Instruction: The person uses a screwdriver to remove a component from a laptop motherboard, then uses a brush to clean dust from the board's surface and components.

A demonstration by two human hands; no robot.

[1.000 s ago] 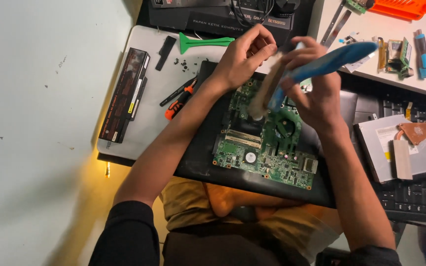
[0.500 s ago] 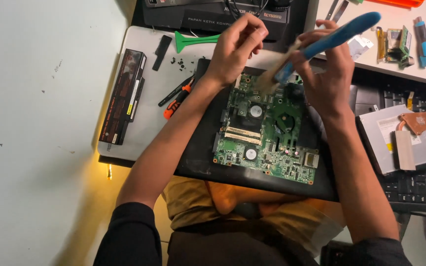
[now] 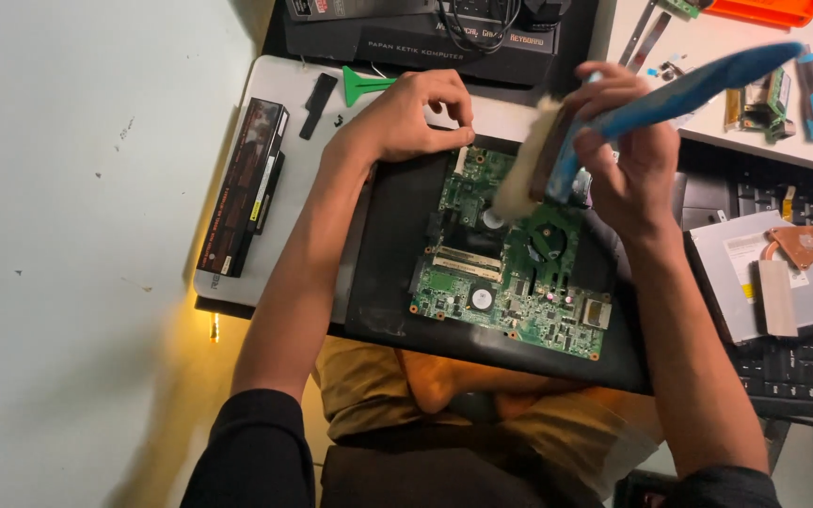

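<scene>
Now right hand (image 3: 625, 169) clenched around blue-handled brush (image 3: 557, 160), left hand (image 3: 406, 118) fingertips pinched on green circuit board (image 3: 510, 273) edge.

A single head camera looks steeply down from close above, facing forward over the person's lap onto the board (image 3: 505, 273) and table (image 3: 284, 188).
</scene>
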